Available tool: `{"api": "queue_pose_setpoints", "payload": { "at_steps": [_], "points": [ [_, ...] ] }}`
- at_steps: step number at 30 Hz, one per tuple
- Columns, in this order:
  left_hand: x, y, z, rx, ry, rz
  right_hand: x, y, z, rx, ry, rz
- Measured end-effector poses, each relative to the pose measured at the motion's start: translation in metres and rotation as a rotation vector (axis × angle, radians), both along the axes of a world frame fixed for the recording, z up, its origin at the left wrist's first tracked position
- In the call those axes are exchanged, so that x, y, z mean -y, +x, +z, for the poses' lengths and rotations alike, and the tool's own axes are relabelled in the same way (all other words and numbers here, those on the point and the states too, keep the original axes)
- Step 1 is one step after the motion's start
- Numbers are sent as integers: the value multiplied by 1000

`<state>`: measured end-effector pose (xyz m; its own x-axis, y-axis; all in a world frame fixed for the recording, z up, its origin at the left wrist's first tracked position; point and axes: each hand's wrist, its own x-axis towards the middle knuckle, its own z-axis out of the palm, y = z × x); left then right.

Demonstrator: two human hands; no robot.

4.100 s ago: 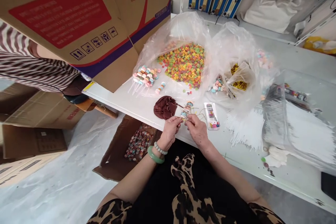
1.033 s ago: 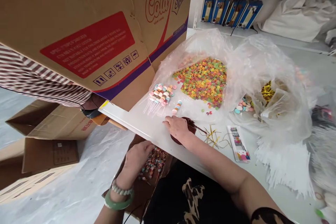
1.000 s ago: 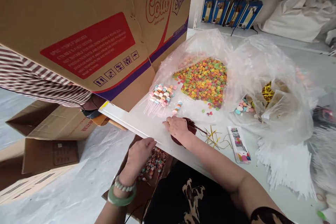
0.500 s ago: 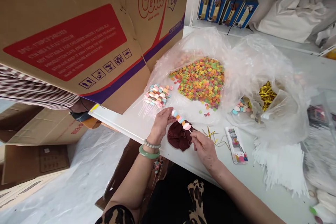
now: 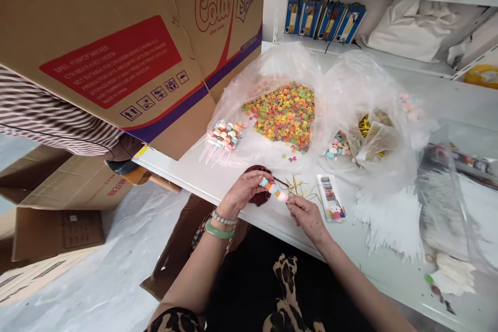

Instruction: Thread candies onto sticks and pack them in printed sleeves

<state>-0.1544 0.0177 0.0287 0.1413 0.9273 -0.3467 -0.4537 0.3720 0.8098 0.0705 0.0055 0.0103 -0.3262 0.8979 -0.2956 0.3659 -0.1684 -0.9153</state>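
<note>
A candy skewer (image 5: 274,190) with pastel blue, orange, pink and white pieces is stretched between both hands above the table's front edge. The fingers of my left hand (image 5: 245,189), with a beaded bracelet and a green bangle on its wrist, pinch the blue end. At the other end, beside the pale pink candy, my right hand (image 5: 308,216) has thumb and finger closed on the stick. Below the skewer lies a dark maroon cloth (image 5: 260,199), partly hidden by my left hand. A pile of finished candy skewers (image 5: 224,135) rests farther back on the left.
An open plastic bag holds colourful ring candies (image 5: 286,114). Another plastic bag (image 5: 373,83) has gold ties and pastel candies. Gold twist ties (image 5: 296,185), a printed packet (image 5: 330,198) and white sticks (image 5: 389,223) lie to the right. A large carton (image 5: 155,5) stands left, a person in stripes behind it.
The camera view has shifted a little, so the table things appear farther left. Both hands still hold the skewer, my right fingers now closer to its bottom candy.
</note>
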Motion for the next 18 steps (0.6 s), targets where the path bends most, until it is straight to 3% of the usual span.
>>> {"api": "queue_pose_setpoints", "payload": {
  "at_steps": [3, 7, 14, 16, 18],
  "points": [
    [6, 20, -2, -139, -28, -65, 9, 19, 3, 116, 159, 30],
    [19, 54, -13, -259, -91, -39, 25, 37, 1, 140, 156, 20],
    [37, 109, -27, -270, -94, 171, 51, 49, -15, -12, -134, -95],
    [39, 111, -24, -316, -50, 209, 55, 55, -17, -126, -229, -148],
    [39, 100, -20, -512, 4, 224, 56, 66, -19, -232, -250, -239]
  ]
}}
